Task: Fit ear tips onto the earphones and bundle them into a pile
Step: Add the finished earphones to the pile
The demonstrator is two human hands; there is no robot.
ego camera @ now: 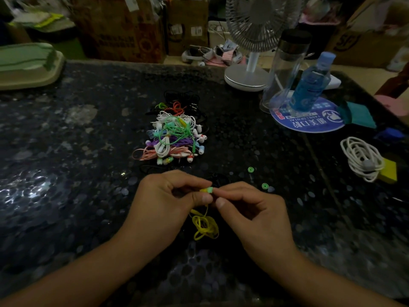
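Earphones (204, 224) in yellow were pinched by both hands, left hand (168, 200) and right hand (247, 209), a green ear tip (209, 190) being fitted. Many were piled (174, 134) at twelve o'clock; two tips (250, 169) remained at one o'clock.

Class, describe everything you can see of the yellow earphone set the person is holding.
The yellow earphone set is a thin, glossy, plastic-looking cable, loosely coiled and hanging below the hands above the dark table. Its earbud end runs up between the fingertips, where the left hand and right hand pinch it. A pale green ear tip sits on that end; how fully it is seated cannot be told.
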